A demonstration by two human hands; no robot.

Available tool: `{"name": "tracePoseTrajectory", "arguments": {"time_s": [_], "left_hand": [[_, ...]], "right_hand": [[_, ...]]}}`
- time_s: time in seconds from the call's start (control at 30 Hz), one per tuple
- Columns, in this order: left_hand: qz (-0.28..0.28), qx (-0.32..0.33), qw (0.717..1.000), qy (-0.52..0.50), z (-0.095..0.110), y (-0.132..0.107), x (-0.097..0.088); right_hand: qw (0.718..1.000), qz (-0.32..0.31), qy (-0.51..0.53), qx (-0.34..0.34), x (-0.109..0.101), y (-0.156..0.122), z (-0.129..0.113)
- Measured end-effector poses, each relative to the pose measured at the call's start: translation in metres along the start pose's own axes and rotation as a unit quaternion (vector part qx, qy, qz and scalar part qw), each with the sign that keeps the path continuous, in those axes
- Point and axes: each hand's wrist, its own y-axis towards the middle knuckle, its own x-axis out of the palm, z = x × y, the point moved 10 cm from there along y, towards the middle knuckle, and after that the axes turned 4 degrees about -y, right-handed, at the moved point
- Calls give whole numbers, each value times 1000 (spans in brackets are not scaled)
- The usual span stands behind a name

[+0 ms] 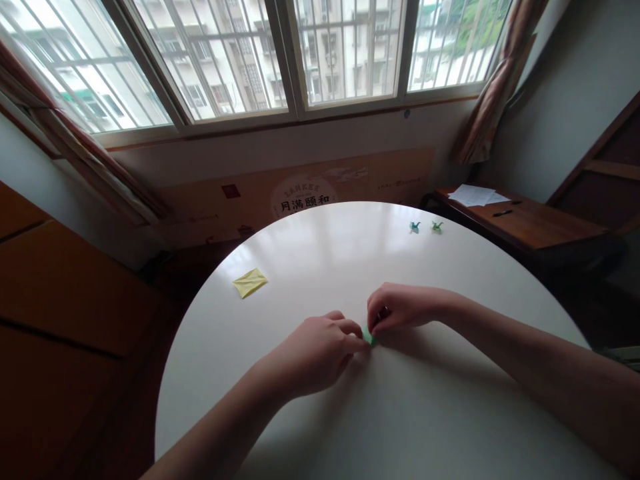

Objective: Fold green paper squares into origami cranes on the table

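My left hand (320,350) and my right hand (397,307) meet at the middle of the round white table (450,413). Both pinch a small green piece of folded paper (369,337), of which only a sliver shows between the fingertips. The fingers of both hands are curled and pressed together on it. A folded yellow paper square (249,283) lies flat on the table to the left, well apart from my hands.
Two small folded paper cranes, one blue (415,227) and one green (437,227), stand near the table's far right edge. A wooden side desk (540,223) with white sheets (475,195) and a pen stands at the right. Windows and curtains fill the far wall.
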Motion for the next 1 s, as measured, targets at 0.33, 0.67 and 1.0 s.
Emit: {"name": "tracePoseTrajectory", "arguments": {"time_s": [0.33, 0.67, 1.0], "left_hand": [[-3, -3, 999, -51, -12, 4, 3], [-21, 5, 1000, -4, -14, 7, 8], [-29, -5, 1000, -3, -13, 5, 9]], "right_hand": [[995, 56, -56, 57, -1, -2, 13], [989, 38, -89, 112, 0, -5, 10], [995, -5, -56, 88, 3, -8, 8]]}}
